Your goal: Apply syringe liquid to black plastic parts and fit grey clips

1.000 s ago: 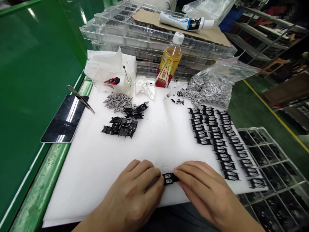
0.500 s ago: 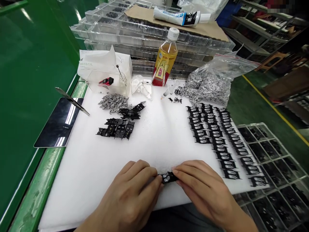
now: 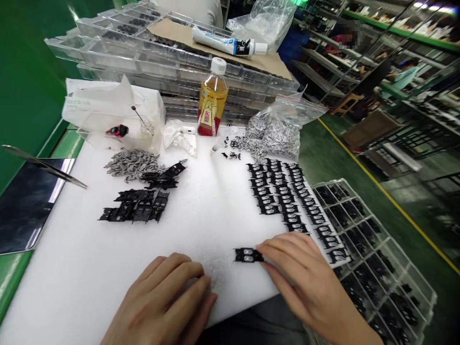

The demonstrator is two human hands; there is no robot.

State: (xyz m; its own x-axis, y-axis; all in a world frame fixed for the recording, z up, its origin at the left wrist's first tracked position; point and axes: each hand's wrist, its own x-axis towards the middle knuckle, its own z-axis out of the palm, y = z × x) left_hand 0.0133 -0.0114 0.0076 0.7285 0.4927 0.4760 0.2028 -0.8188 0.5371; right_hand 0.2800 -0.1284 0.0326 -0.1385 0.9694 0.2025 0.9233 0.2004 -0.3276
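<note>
Right hand (image 3: pixel 302 282): fingertips pinched one small black plastic part (image 3: pixel 248 255).
Left hand (image 3: pixel 161 297): rested empty on the white foam sheet (image 3: pixel 82 268), fingers pressed together.

White foam (image 3: pixel 194 225) free ahead of left hand (image 3: pixel 161 299), black part piles (image 3: pixel 134 208) beyond, part rows (image 3: pixel 276 191) before right hand (image 3: pixel 302 282)

Green painted counter (image 3: pixel 68 143) with a flat dark glass panel (image 3: pixel 25 206) at its left edge, white foam sheet (image 3: pixel 86 268) on top, carrying neat rows of black plastic frames (image 3: pixel 276 191), a loose heap of black plastic frames (image 3: pixel 134 206), a pile of grey metal clips (image 3: pixel 131 165), a clear zip bag of silver clips (image 3: pixel 276 136), a clear plastic box (image 3: pixel 118 129), an amber drink bottle with white cap (image 3: pixel 212 98)
</note>
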